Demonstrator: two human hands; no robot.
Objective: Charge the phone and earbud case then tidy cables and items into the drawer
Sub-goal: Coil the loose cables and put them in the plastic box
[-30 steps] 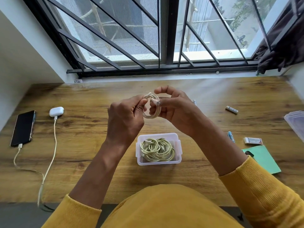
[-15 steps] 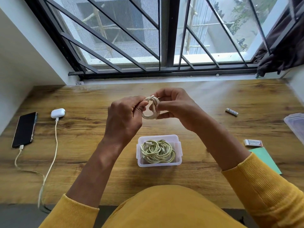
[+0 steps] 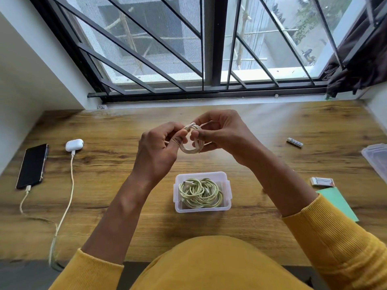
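**Both hands hold a coiled white cable above the desk**

While the phone [image 3: 31, 165] and the white earbud case [image 3: 74, 145] lie at the left side of the wooden desk [image 3: 272, 126], each with a cable plugged into it, the person holds a small coiled white cable [image 3: 192, 141] in the air above the middle of the desk. The left hand [image 3: 159, 149] has its fingers curled and pinches the left side of the coil between thumb and fingers. The right hand [image 3: 222, 135] also has curled fingers and grips the right side of the coil; its thumb presses on the turns.

Under the hands, nearer to the person, a clear plastic box [image 3: 227, 192] stands on the desk, and coiled pale green cables [image 3: 200, 192] lie inside it. At the right side lie a small battery [image 3: 294, 142], a small white packet [image 3: 322, 181] and a green paper sheet [image 3: 337, 204] just beside it. A clear plastic lid [image 3: 376, 158] is at the right edge. The person wears yellow sleeves [image 3: 339, 243].
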